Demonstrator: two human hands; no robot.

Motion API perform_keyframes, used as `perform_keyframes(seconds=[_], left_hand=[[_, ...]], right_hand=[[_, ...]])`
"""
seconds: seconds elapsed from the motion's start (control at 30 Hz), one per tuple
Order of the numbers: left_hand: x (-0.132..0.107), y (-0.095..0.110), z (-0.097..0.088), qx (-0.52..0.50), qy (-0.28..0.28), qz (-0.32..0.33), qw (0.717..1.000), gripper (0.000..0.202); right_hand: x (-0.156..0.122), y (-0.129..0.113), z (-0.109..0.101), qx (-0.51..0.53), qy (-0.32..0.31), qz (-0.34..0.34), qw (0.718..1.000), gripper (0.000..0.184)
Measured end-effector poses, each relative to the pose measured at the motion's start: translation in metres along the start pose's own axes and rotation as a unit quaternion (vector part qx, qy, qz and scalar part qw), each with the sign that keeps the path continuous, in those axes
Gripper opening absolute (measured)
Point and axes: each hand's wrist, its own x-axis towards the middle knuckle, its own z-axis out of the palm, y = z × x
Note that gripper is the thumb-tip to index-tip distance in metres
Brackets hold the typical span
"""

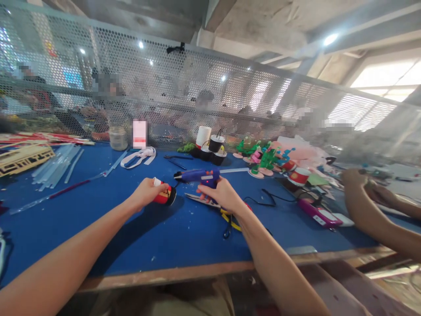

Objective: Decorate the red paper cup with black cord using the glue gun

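My left hand [148, 193] is closed around a small red paper cup [162, 195], tilted on its side, with a black end turned to the right. My right hand [221, 193] grips a blue hot glue gun [200, 177] by its handle; a small red light glows on its body. Its dark nozzle points left, a little above the cup and apart from it. A clear glue stick [234, 170] sticks out of the gun's back. Below my right hand lie scissors [200, 200] and a yellow-handled tool [232, 220], partly hidden by my wrist.
Glue sticks [59, 164] and wooden pieces [24, 158] lie at left. Small cups [213, 147] and green pipe-cleaner figures [266, 158] stand at the back, before a perforated metal screen [158, 79]. A purple device [317, 214] lies near a co-worker's arm [368, 210] at right.
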Motion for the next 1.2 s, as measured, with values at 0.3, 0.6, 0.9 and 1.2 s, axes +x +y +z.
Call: perform_keyframes(seconds=[0.3,0.6,0.9,1.2], left_hand=[[-0.003,0.006,0.001,0.007,0.005,-0.011,1.0,0.027],[-0.003,0.005,0.001,-0.015,-0.005,-0.023,1.0,0.026],[-0.003,0.004,0.001,-0.02,-0.01,-0.02,1.0,0.028],[-0.005,0.006,0.001,-0.022,-0.011,-0.015,1.0,0.028]], right_hand=[[-0.018,0.003,0.01,-0.182,0.015,-0.09,0.979,0.017],[-0.022,0.003,0.015,-0.308,0.059,-0.157,0.936,0.022],[-0.026,0.001,0.016,-0.333,0.065,-0.188,0.922,0.015],[-0.026,0.002,0.016,-0.344,0.063,-0.195,0.916,0.012]])
